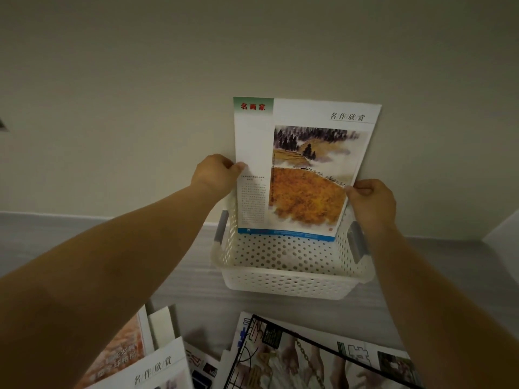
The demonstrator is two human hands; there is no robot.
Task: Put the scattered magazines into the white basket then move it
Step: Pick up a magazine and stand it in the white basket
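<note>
A magazine [303, 164] with a landscape painting on its cover stands upright against the wall, its lower edge inside the white perforated basket [283, 279]. My left hand [214, 175] pinches its left edge. My right hand [370, 203] pinches its right edge lower down. The basket sits on the grey wooden surface against the wall and has grey handles on both sides. Several other magazines [306, 357] lie scattered at the near edge, and another magazine [160, 372] lies under my left forearm.
A pale wall [168, 80] rises directly behind the basket. The grey surface [182, 276] runs left and right of the basket. A white panel edge [502, 228] shows at the far right.
</note>
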